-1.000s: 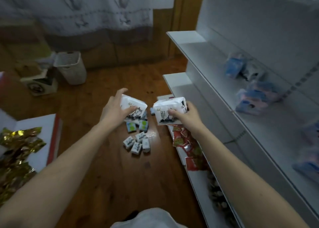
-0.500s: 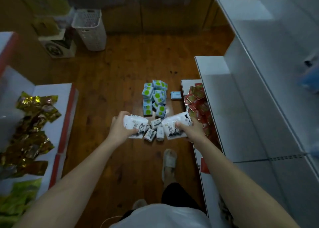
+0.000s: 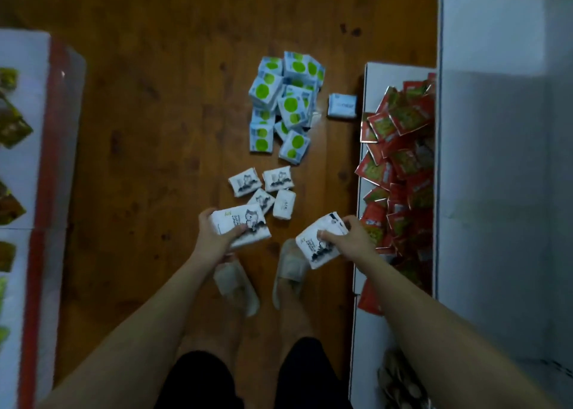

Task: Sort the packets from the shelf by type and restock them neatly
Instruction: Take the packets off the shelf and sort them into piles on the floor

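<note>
From the head view, the left hand [image 3: 217,238] gripped a white packet [image 3: 240,224] with a cartoon print, thumb over its face and fingers curled under; the right hand [image 3: 348,238] pinched a matching packet [image 3: 314,247] by its top edge, so it hung tilted. Both were held low over the wooden floor [image 3: 155,129], apart from each other. At twelve o'clock from the hands lay four small white packets [image 3: 263,191] of the same print, and farther out at twelve sat a loose heap of green-dot packets [image 3: 283,105], with one blue packet [image 3: 342,106] just beside it at three o'clock. Red packets [image 3: 400,160] filled the low shelf [image 3: 369,77] at two o'clock. The held packets looked light and soft, with slick film wrapping, so they would likely squash slightly and slip if pinched at a corner; holding across the broad faces seemed safer for setting them down squarely.
</note>
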`<state>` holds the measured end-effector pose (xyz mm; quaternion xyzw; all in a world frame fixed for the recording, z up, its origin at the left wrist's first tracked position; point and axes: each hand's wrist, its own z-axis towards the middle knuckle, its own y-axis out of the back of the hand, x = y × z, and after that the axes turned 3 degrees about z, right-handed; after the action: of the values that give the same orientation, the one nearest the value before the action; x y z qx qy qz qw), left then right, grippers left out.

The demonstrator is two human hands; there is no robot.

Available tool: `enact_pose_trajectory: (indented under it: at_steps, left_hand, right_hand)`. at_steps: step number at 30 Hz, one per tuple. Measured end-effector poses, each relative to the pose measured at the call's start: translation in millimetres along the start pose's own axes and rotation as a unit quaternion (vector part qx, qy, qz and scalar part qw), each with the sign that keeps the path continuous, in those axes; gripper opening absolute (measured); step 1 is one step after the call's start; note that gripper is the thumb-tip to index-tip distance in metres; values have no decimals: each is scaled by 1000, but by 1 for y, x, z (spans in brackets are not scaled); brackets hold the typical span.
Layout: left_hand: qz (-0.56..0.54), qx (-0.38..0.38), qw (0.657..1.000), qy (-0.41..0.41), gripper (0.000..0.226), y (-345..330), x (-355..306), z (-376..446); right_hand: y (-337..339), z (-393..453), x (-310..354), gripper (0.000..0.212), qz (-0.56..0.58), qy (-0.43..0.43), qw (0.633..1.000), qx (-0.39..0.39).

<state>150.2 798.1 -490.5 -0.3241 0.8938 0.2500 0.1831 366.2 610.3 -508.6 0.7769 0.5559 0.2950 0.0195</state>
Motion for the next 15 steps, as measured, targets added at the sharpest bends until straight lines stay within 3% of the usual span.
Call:
enact_pose_trajectory:
  at_steps: [5,10,15]
  left_hand:
    - [-36,4,999,30,76,-64,37,146]
    - [-79,11,996,33,67,-119,76,264]
    - [-97,7,994,42,72,-147,99,343]
  right_hand:
    - [-29,161,-29,53,-131,9,990,47]
    - [-69,301,-52,70,-193,6,980,41]
    - [-105,370,-62,51,-245,-14,969,19]
